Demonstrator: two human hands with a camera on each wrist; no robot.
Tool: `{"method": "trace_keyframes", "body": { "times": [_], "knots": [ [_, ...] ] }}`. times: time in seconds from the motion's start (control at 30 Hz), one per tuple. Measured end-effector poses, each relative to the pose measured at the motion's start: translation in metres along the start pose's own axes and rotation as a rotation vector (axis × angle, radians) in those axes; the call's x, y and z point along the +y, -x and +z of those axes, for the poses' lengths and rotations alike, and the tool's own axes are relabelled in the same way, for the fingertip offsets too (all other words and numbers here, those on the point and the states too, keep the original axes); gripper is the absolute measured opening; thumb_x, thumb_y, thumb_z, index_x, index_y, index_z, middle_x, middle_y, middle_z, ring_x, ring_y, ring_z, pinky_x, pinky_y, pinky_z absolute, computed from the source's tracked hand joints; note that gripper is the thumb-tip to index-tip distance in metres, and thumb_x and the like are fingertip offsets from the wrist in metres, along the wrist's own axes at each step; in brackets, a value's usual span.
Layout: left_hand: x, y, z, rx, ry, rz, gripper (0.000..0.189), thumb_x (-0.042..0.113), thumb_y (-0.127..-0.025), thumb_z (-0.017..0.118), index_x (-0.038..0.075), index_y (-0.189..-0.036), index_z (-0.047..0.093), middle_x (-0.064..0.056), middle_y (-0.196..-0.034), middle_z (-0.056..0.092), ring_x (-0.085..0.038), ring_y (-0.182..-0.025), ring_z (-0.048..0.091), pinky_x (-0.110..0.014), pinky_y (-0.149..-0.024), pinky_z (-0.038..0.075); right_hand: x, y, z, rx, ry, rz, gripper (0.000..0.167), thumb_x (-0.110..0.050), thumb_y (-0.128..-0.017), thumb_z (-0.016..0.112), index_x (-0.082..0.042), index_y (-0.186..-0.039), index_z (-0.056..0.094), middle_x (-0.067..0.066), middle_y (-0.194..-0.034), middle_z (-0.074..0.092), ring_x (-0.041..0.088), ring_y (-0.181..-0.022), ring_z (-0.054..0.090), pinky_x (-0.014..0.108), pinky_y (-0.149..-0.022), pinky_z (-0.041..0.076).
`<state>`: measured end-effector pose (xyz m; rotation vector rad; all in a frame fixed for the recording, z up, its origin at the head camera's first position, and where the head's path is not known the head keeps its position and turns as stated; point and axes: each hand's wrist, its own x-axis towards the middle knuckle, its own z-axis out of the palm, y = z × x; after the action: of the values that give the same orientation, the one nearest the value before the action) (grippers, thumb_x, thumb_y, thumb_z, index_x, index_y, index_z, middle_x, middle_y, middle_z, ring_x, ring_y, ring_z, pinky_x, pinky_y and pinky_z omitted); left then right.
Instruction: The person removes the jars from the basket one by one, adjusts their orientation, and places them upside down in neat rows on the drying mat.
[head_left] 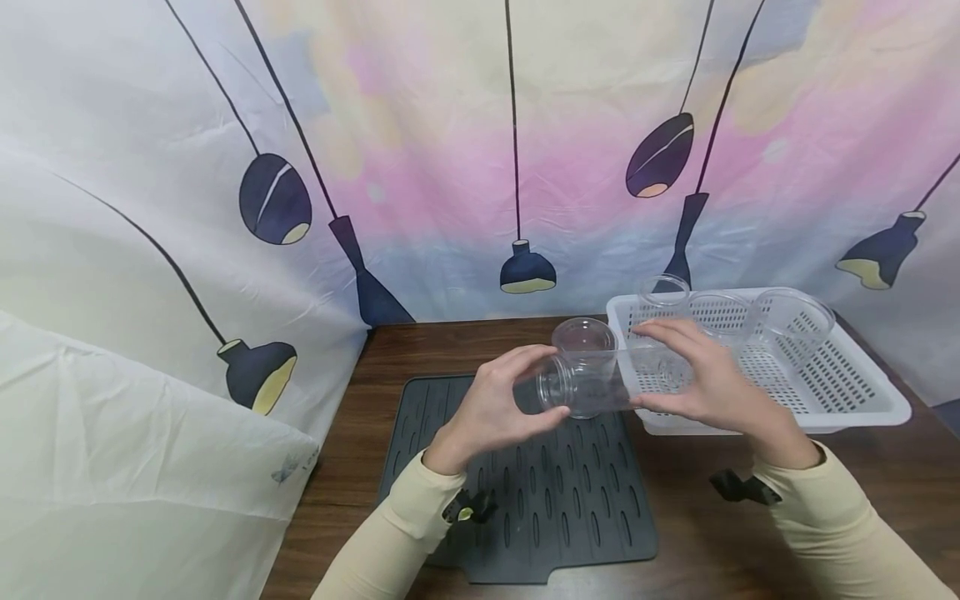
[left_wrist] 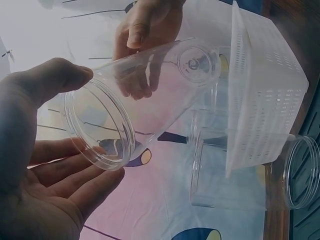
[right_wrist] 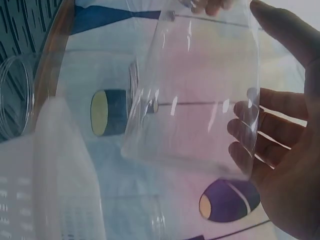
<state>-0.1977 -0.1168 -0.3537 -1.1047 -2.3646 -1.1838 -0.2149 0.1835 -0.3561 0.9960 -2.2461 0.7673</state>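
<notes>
A clear plastic jar lies sideways in the air between both hands, above the back of the dark drying mat. My left hand holds it by the threaded mouth, with the thumb on one side of the rim and the fingers on the other. Toward the base end, my right hand grips the jar, its fingers along the wall. Behind the held jar, a second clear jar stands upside down on the mat, threaded rim downward.
A white perforated basket stands at the back right with several clear jars in it. The brown wooden table reaches back to a curtain printed with hanging lamps.
</notes>
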Motion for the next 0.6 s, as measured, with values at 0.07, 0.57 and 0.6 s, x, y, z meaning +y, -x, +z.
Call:
{"method": "trace_keyframes", "body": {
  "times": [0.07,0.57,0.6],
  "knots": [
    [0.0,0.0,0.0,0.001,0.001,0.005,0.063,0.022,-0.077,0.082,0.005,-0.132,0.055,-0.006,-0.13,0.059,-0.022,-0.117,0.062,-0.023,-0.097,0.049,0.004,0.002,-0.003,0.003,-0.024,0.018,0.086,-0.023,-0.053,0.096,-0.007,-0.13,0.061,0.01,-0.127,0.061,0.02,-0.119,0.053,0.009,-0.104,0.029],
    [-0.003,0.001,-0.002,0.02,0.019,0.053,0.063,0.019,-0.077,0.082,0.002,-0.132,0.055,-0.007,-0.129,0.06,-0.019,-0.116,0.063,-0.023,-0.096,0.05,0.031,0.02,-0.002,0.068,-0.478,0.108,0.08,0.021,-0.057,0.081,0.011,-0.131,0.053,0.016,-0.134,0.055,0.009,-0.131,0.046,0.016,-0.109,0.033],
    [-0.003,0.001,-0.003,0.022,0.02,0.054,0.063,0.019,-0.077,0.082,0.002,-0.132,0.055,-0.007,-0.129,0.06,-0.018,-0.116,0.063,-0.023,-0.096,0.05,0.032,0.021,0.0,0.075,-0.516,0.105,0.079,0.023,-0.057,0.079,0.013,-0.131,0.052,0.016,-0.135,0.055,0.01,-0.13,0.047,0.017,-0.11,0.033]
  ]
}}
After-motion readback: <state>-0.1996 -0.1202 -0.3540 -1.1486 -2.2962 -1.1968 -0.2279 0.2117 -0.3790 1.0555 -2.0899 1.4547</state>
